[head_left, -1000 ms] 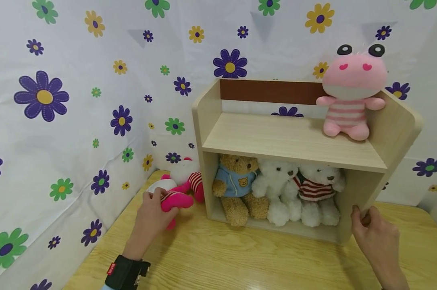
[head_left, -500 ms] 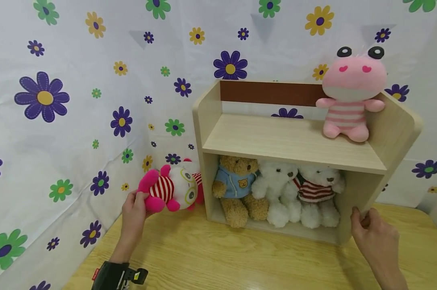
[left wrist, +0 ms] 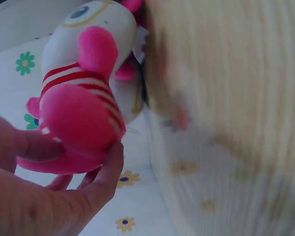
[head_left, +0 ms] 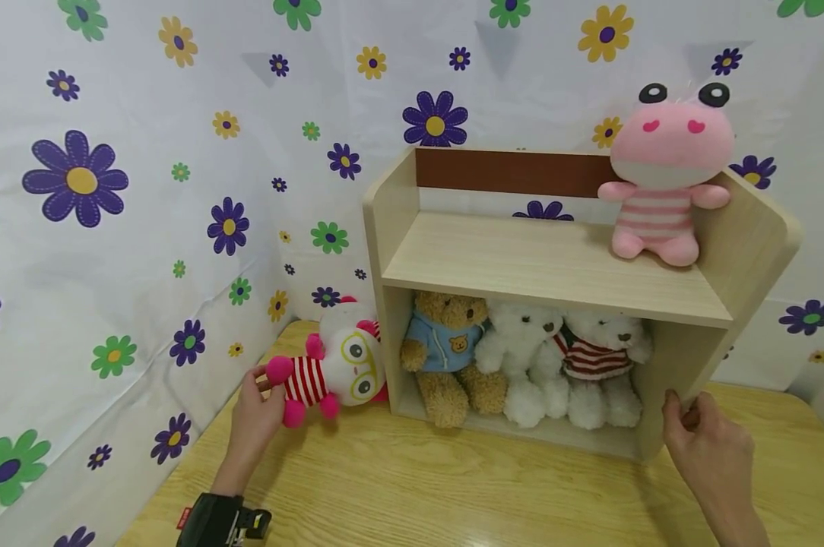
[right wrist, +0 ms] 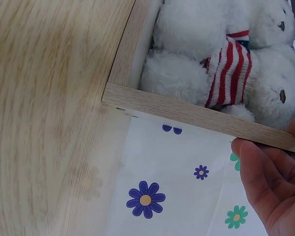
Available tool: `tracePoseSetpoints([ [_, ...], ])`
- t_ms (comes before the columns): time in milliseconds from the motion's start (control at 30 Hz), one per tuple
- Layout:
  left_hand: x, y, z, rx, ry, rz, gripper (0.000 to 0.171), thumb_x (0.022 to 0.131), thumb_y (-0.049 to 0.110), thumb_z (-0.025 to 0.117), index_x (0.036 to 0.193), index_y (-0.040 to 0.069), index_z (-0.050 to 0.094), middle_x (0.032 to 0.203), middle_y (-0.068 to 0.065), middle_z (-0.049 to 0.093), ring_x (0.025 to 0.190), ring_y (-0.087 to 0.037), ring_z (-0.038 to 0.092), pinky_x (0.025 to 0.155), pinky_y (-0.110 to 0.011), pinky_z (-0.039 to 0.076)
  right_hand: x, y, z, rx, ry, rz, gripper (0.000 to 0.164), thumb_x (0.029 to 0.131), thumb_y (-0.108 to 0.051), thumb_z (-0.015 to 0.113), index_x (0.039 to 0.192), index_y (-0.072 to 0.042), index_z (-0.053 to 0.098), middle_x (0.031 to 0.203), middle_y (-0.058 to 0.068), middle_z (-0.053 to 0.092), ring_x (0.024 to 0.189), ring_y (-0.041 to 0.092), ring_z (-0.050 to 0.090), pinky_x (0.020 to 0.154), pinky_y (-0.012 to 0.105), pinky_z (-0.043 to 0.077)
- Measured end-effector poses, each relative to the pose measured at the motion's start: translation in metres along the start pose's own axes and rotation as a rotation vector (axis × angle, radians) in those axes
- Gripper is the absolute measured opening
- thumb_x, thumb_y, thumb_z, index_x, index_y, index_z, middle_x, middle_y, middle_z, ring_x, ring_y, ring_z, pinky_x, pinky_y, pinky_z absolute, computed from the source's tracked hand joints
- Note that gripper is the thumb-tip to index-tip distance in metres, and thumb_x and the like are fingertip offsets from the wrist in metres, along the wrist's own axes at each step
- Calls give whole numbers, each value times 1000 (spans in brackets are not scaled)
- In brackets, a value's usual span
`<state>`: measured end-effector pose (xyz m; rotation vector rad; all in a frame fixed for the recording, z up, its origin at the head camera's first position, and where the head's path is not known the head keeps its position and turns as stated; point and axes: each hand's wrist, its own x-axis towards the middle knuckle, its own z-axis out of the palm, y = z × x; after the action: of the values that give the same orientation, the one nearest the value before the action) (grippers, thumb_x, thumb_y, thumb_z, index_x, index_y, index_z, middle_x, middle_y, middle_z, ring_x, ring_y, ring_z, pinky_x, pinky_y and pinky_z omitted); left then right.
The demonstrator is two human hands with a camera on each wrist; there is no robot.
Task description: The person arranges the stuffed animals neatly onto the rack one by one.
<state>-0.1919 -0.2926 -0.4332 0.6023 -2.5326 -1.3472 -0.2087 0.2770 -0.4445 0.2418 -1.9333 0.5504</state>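
A pink and white plush panda [head_left: 307, 380] with a red-striped body and yellow-rimmed eyes lies sideways, its head toward the shelf's left side. My left hand [head_left: 257, 410] holds it by the pink feet end; in the left wrist view the thumb and fingers curl round its pink bottom [left wrist: 78, 118]. Behind it, a second white and pink plush toy [head_left: 337, 315] is partly hidden. My right hand [head_left: 709, 448] pinches the front edge of the right side panel of the wooden shelf [head_left: 556, 270]; in the right wrist view, fingers [right wrist: 253, 172] press the panel's outer face.
In the lower compartment sit a brown teddy bear [head_left: 449, 357] in a blue hoodie, a white bear [head_left: 521, 365] and another white bear [head_left: 600, 365] in a striped sweater. A pink plush hippo [head_left: 658, 175] sits on the upper shelf. Flowered cloth [head_left: 145, 304] backs the wooden table [head_left: 453, 486].
The panda has turned so its face and striped body show, and its head has come against the shelf's left side. My left hand moved left and lower. The right hand stayed put.
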Motion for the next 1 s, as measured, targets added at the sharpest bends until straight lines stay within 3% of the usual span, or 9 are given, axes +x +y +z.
tracePoseSetpoints([
  [100, 1, -5, 0, 82, 22, 39, 60, 100, 22, 47, 152, -2, 29, 135, -31, 54, 114, -41, 59, 79, -38, 50, 2, -2, -1, -1, -2, -2, 26, 83, -12, 62, 62, 0, 51, 44, 9, 51, 38, -4, 31, 33, 24, 23],
  [200, 2, -9, 2, 159, 52, 85, 61, 96, 21, 53, 149, -1, 32, 118, -28, 60, 97, -36, 61, 68, -31, 44, 1, 0, -2, 1, -16, 6, 26, 84, -12, 62, 63, 0, 51, 44, 9, 52, 42, -11, 28, 33, 23, 23],
  [300, 3, -10, 6, 228, 95, 145, 61, 94, 20, 57, 148, 2, 36, 112, -25, 58, 92, -35, 59, 69, -39, 47, -1, 4, -1, 4, -26, 12, 26, 84, -13, 62, 63, -1, 52, 45, 9, 52, 46, -16, 26, 33, 21, 23],
  [400, 5, -12, 8, 312, 130, 228, 57, 93, 19, 59, 146, 3, 43, 126, -28, 53, 107, -44, 58, 83, -54, 53, -2, 5, 0, 3, -23, 6, 25, 83, -12, 63, 64, 0, 53, 45, 9, 53, 47, -16, 28, 33, 21, 23],
  [533, 7, -14, 10, 440, 198, 430, 49, 89, 13, 67, 133, -4, 56, 142, -32, 46, 124, -52, 51, 93, -68, 49, -3, 7, -1, 2, -52, 19, 23, 84, -11, 64, 65, 0, 55, 47, 9, 54, 47, -16, 29, 34, 21, 26],
  [667, 7, -13, 10, 581, 263, 683, 40, 81, 4, 74, 118, -8, 67, 133, -30, 57, 123, -50, 55, 91, -71, 47, -4, 8, -1, -4, -82, 26, 24, 86, -11, 63, 66, -1, 55, 48, 9, 55, 43, -11, 32, 35, 20, 27],
  [733, 6, -11, 10, 651, 251, 744, 39, 79, 5, 76, 116, -6, 68, 128, -26, 62, 124, -46, 57, 92, -71, 46, -4, 8, -1, -6, -86, 23, 24, 86, -12, 63, 66, -1, 55, 48, 9, 55, 42, -9, 33, 35, 20, 27],
  [800, 5, -9, 10, 704, 208, 751, 43, 80, 10, 78, 119, -4, 68, 125, -23, 66, 125, -44, 58, 95, -71, 44, -4, 8, -2, -2, -84, 24, 25, 87, -12, 63, 66, 0, 55, 48, 9, 55, 42, -9, 33, 35, 20, 27],
  [1000, 4, -3, 9, 805, 95, 665, 63, 80, 26, 85, 132, 3, 59, 133, -23, 63, 132, -44, 53, 98, -72, 41, -4, 8, -1, -1, -72, 32, 24, 85, -11, 64, 65, -1, 55, 47, 8, 54, 44, -12, 30, 35, 20, 26],
])
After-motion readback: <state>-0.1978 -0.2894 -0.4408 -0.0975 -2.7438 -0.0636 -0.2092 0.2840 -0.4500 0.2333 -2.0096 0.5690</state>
